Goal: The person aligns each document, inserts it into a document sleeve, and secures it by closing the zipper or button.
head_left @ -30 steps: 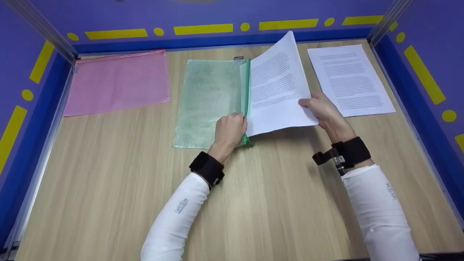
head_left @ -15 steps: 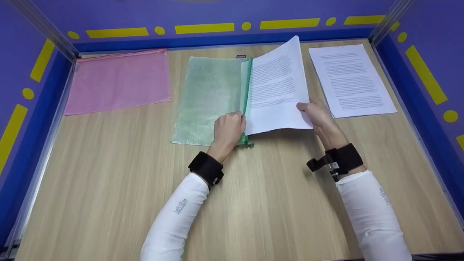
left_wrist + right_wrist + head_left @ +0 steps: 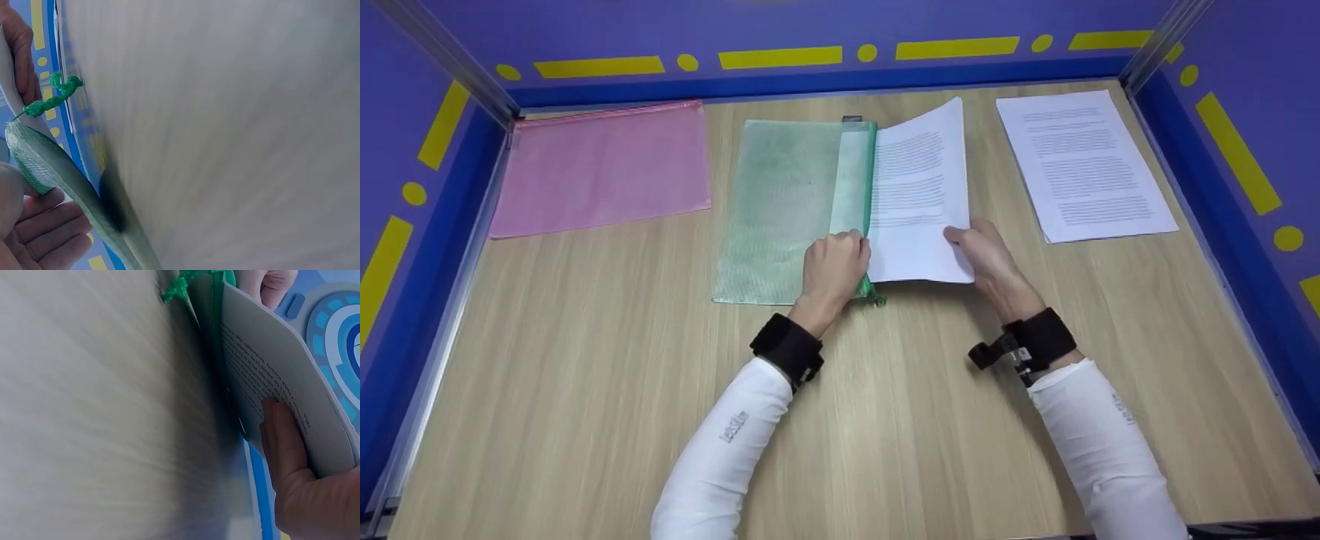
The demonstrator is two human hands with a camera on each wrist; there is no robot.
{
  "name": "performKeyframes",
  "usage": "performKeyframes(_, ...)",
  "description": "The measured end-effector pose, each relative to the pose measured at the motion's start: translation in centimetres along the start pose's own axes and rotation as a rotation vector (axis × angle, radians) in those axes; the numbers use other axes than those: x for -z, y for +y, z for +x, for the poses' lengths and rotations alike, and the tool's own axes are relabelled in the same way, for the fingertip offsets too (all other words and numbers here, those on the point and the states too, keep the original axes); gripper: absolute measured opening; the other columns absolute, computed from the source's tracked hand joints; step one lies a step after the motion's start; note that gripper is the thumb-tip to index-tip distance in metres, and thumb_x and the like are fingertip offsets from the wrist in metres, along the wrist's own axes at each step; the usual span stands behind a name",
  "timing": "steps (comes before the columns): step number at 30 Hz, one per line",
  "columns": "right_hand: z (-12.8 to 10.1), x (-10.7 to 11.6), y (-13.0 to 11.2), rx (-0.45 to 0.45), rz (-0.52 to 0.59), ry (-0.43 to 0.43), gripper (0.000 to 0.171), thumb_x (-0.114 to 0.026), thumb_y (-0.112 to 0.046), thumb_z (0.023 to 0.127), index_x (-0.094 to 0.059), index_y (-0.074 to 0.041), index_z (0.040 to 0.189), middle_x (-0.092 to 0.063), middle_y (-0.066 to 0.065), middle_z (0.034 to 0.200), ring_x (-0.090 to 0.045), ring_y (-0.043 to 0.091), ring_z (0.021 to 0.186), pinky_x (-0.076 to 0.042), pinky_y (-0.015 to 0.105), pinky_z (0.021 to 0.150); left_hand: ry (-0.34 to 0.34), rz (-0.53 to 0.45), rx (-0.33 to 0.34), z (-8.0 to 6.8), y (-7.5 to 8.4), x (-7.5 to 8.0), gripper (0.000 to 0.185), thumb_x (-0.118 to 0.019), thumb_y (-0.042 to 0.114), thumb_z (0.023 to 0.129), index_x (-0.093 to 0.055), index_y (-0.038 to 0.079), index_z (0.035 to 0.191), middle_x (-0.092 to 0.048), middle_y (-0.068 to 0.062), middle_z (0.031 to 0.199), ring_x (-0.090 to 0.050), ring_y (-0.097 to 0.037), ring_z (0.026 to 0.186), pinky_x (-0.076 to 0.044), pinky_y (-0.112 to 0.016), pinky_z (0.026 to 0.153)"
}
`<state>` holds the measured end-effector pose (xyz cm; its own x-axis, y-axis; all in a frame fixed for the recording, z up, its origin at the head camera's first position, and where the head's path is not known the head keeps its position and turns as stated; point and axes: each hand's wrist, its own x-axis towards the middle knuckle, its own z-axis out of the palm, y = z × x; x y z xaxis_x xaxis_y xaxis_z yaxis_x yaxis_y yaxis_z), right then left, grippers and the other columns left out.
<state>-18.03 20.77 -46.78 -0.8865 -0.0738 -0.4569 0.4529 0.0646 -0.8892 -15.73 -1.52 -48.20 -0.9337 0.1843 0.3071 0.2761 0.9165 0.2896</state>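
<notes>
Pink mesh zip pouch lies flat at far left of the light wooden surface, untouched, well apart from both hands.

Green mesh zip pouch sits mid-surface, long axis running away from the person, open zip edge facing right. Left hand pinches that open edge near its front corner, fingers curled on the mesh; the left wrist view shows the mesh lip lifted off the surface above the fingers. Green zip-pull cord trails off the front corner beside the left hand.

Stapled-looking stack of white printed sheets is partly inside the pouch mouth: left edge tucked under the mesh, right part sticking out and bowed up. Long axis parallel to the pouch. Right hand grips the stack's front right corner, thumb on top; the right wrist view shows fingers under the sheets, zip edge just left of them.

Key relation: pouch opening lies directly left of the right hand, so the paper's line of travel is leftward, across the short axis. Right hand is the nearer one to the paper; left only holds the mouth.

Separate white printed sheet lies flat at far right, untouched.
</notes>
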Motion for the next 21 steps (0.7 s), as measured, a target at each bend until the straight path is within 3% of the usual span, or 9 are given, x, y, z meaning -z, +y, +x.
performKeyframes(4, 0.5, -0.5, 0.1, -0.009, -0.002, -0.023, 0.045, -0.039, -0.013, 0.103, -0.039, 0.002, 0.145, -0.064, 0.001, 0.104, -0.065, 0.011, 0.088, -0.054, 0.023, 0.073, 0.013, -0.004, -0.012, 0.0, 0.0, -0.1, 0.036, -0.058, 0.018, 0.098, -0.061, 0.005, 0.065, -0.063, -0.005, 0.057, -0.048, -0.013, 0.050, -0.053, -0.036, 0.048)
performKeyframes(9, 1.0, -0.5, 0.2, -0.039, -0.034, -0.031, 0.046, -0.042, -0.013, 0.103, -0.037, 0.003, 0.146, -0.063, 0.003, 0.106, -0.065, 0.011, 0.090, -0.054, 0.023, 0.075, -0.001, 0.002, -0.008, -0.1, 0.0, -0.2, 0.033, -0.058, 0.018, 0.098, -0.065, 0.004, 0.069, -0.066, -0.007, 0.060, -0.057, -0.016, 0.051, -0.054, -0.036, 0.049)
performKeyframes(15, 1.5, 0.7, -0.1, -0.013, -0.076, -0.038, 0.051, -0.048, -0.010, 0.100, -0.037, 0.003, 0.148, -0.064, 0.005, 0.116, -0.064, 0.010, 0.093, -0.055, 0.023, 0.077, -0.011, -0.006, 0.010, 0.0, 0.0, -0.2, 0.032, -0.058, 0.018, 0.098, -0.067, 0.004, 0.071, -0.066, -0.006, 0.061, -0.051, -0.013, 0.051, -0.054, -0.035, 0.049)
performKeyframes(21, 1.3, 2.3, -1.0, 0.000, -0.099, -0.111, 0.057, -0.042, -0.004, 0.098, -0.029, 0.006, 0.152, -0.059, 0.011, 0.125, -0.064, 0.008, 0.096, -0.057, 0.021, 0.080, -0.019, -0.015, 0.024, 0.1, -0.1, 0.0, 0.033, -0.057, 0.019, 0.098, -0.066, 0.004, 0.071, -0.065, -0.006, 0.060, -0.045, -0.012, 0.052, -0.053, -0.034, 0.049)
